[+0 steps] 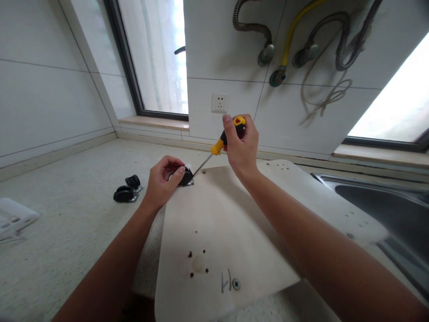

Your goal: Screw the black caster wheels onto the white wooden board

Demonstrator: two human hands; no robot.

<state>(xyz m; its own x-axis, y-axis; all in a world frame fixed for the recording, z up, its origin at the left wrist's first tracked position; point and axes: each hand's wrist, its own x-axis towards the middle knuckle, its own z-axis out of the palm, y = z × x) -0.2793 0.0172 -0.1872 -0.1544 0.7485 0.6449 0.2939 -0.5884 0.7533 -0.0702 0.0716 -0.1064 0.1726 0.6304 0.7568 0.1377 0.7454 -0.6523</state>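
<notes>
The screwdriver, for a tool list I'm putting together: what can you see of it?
The screwdriver has a yellow-and-black handle, apparently plastic or rubber, and a slim, straight, silvery metal shaft. The right hand grips the handle, partly covering it, with its yellow butt end showing. It slants above the pale board, tip down and leftward, at the edge of the black caster pinched by the left hand. The tip's shape, and whether it sits in a screw, can't be made out.

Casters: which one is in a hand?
The caster at a corner of the board, held by the left hand; the other two lie on the counter.
</notes>
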